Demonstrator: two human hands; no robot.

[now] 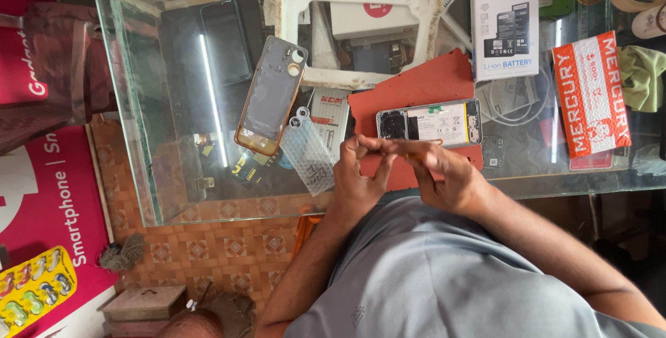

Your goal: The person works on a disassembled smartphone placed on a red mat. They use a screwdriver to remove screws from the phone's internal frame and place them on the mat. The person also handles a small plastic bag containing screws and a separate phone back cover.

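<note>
Here, mid-frame, left hand [357, 175] and right hand [444, 171] meet fingertip to fingertip, pinching something too small to identify, just below the opened phone [430, 123] on the red mat [416, 88].

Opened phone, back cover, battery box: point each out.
opened phone [430, 123], head view, on the battery label in its middle.
back cover [269, 95], head view, on its grey inner face.
battery box [505, 22], head view, on its white front.
</note>
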